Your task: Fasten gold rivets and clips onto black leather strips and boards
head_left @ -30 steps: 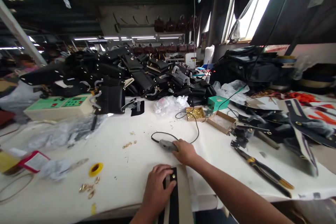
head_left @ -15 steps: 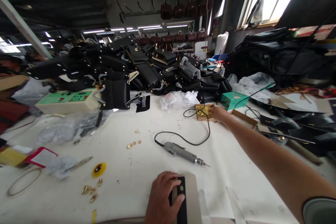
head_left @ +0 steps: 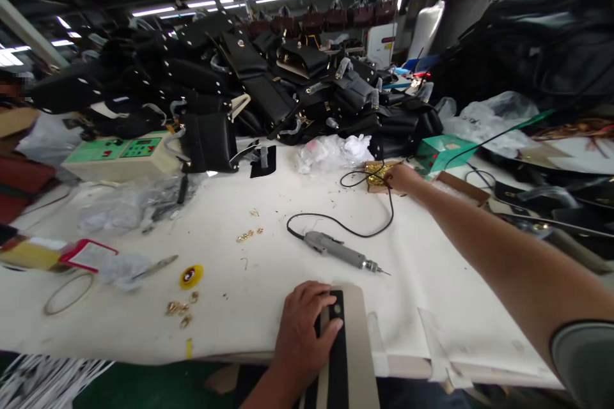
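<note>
My left hand [head_left: 307, 329] grips a beige bag panel [head_left: 361, 345] with a black strip [head_left: 338, 358] and a round metal stud along it, jutting over the table's front edge. My right arm stretches out to a small cardboard box [head_left: 378, 188] of gold-coloured metal pieces [head_left: 375, 172]. There my right hand [head_left: 401, 179] has its fingers bunched at the box's right side; the tips are hidden and what they pinch cannot be made out. Between the hands lies a grey electric screwdriver [head_left: 338, 250], its bit pointing right and its black cord looping past the box.
Small gold fittings [head_left: 178, 308] lie left of a yellow tape roll [head_left: 191, 277], others [head_left: 247, 236] farther back. Black bags [head_left: 211, 140] are heaped behind, near a beige control box [head_left: 122, 156]. A green box [head_left: 444, 152] and an open carton [head_left: 460, 188] stand right.
The view has tilted down, so the table's front edge and the floor now show. My left hand stays on the panel, and my right hand stays at the box of gold pieces.
</note>
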`<state>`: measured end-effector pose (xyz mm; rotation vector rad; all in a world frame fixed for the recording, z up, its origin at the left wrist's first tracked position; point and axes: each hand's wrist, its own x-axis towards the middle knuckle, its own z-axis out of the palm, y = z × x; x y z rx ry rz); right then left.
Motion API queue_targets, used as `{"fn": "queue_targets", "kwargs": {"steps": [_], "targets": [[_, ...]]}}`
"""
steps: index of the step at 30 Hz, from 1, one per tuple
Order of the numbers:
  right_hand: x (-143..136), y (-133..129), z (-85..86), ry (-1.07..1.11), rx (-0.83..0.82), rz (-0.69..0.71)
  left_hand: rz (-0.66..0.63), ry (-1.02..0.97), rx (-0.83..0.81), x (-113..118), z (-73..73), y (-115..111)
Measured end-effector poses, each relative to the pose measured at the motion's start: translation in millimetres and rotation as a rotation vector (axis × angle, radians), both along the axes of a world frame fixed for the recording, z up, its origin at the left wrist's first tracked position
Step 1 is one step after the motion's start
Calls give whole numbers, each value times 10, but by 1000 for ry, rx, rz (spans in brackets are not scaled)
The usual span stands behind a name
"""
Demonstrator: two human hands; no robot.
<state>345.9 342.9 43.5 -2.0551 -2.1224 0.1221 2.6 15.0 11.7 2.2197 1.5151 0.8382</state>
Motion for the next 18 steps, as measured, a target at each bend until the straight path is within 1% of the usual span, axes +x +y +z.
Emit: {"fn": "queue_targets", "kwargs": {"steps": [2, 5, 7, 9, 11, 13, 16, 18], "targets": [[32, -56, 37, 21, -47, -38, -5, 7, 9, -6, -24, 5], [110, -204, 188, 53, -32, -71, -10, 17, 13, -10, -39, 14], [179, -375, 295, 76, -12, -69, -11, 22, 6, -11, -40, 18], [246, -612, 347, 95, -31, -47, -12, 27, -9, -11, -37, 22], [296, -891, 323, 103, -83, -11, -11, 29, -21, -9, -30, 26], [320, -1179, 233, 94, -127, 10, -11, 29, -23, -5, -22, 30], [297, -1578, 59, 47, -112, -5, -20, 35, -24, 1, -5, 37], [245, -1831, -40, 16, -84, 14, -22, 44, -30, 7, 6, 41]]}}
